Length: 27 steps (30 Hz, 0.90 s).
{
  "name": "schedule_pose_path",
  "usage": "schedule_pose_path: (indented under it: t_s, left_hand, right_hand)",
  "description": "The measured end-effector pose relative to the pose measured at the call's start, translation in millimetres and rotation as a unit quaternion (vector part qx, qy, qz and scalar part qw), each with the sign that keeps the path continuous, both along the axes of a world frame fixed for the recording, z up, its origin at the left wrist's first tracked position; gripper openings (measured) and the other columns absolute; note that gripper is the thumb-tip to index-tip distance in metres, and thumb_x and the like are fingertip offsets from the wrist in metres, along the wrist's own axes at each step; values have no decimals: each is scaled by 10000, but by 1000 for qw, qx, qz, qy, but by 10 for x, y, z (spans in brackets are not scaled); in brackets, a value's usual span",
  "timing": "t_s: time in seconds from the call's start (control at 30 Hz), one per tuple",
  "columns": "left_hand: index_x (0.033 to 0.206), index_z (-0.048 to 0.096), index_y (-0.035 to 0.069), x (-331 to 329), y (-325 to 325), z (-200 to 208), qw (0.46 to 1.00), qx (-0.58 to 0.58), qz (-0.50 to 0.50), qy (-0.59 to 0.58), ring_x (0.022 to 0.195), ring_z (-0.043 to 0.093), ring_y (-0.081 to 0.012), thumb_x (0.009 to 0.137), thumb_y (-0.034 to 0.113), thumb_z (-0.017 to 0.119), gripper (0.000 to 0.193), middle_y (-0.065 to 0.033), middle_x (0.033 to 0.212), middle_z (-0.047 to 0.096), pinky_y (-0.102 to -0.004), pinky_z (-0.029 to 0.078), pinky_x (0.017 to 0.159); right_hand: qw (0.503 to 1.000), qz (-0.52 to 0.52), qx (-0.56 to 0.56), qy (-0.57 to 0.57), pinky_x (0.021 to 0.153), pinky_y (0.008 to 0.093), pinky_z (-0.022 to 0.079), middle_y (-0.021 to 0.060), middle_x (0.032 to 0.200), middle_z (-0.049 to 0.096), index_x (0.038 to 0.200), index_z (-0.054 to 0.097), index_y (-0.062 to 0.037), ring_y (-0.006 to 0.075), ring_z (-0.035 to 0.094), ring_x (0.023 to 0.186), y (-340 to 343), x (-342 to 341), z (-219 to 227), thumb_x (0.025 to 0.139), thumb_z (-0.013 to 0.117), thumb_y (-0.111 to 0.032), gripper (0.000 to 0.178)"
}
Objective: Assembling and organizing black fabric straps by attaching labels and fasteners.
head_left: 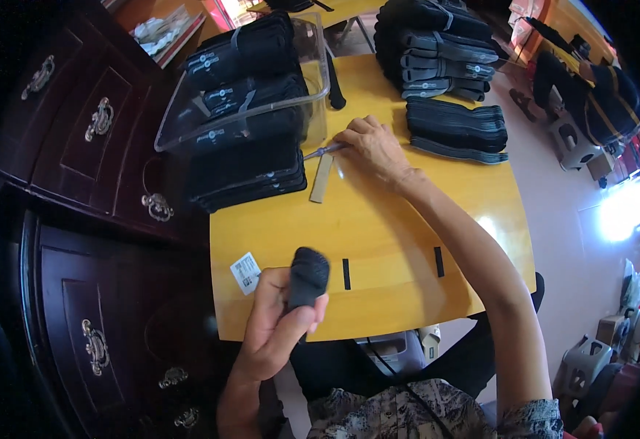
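My left hand (272, 322) is closed around a folded black fabric piece (310, 276), held upright above the table's near edge. Farther off, my right hand (375, 148) reaches across the table with its fingers curled at the handle of a slim pointed tool (326, 151). The tool's thin tip points left, toward a stack of folded black fabric pieces (250, 172). Just under the tool lies a flat tan strip (321, 179). Which fingers grip the handle is partly hidden by the back of the hand.
A clear plastic bin (316, 110) with black fabric bundles stands at the back left. More bundles (444, 58) and a low dark stack (457, 128) sit at the right. A white label (246, 273) and two black strips (346, 274) lie nearby. Dark drawers (78, 161) flank the left.
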<state>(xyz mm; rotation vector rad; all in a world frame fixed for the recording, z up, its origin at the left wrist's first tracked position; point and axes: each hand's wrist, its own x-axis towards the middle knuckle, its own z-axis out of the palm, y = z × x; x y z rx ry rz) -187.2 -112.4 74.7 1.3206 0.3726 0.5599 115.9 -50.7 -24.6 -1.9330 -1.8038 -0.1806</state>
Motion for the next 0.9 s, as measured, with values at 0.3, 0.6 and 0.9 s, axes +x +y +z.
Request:
schedule_pose_path:
  t_s: [0.3, 0.6, 0.9]
  left_hand:
    - [1077, 621, 35, 780, -181, -217, 882, 457, 23, 111, 841, 597, -312, 829, 90, 698, 265, -100, 966, 548, -395, 491, 729]
    - [1124, 643, 87, 1772, -84, -846, 771, 626, 20, 116, 903, 533, -266, 827, 156, 690, 309, -80, 947, 530, -391, 422, 801]
    - [1301, 521, -19, 935, -22, -645, 758, 611, 129, 190, 1222, 481, -351, 870, 114, 650, 469, -191, 1283, 543, -433, 356, 1045]
  right_hand:
    - [965, -123, -16, 233, 761, 417, 452, 167, 952, 582, 1044, 524, -37, 314, 575, 878, -1465, 131, 445, 937, 541, -139, 149]
    - [888, -348, 56, 297, 518, 293, 355, 50, 635, 458, 955, 592, -33, 94, 410, 578, -3263, 106, 462, 874, 664, -204, 202]
    - [892, -400, 28, 207, 869, 421, 453, 178, 1072, 610, 1106, 639, -30, 352, 582, 1001, -3639, 341, 188, 942, 540, -324, 351]
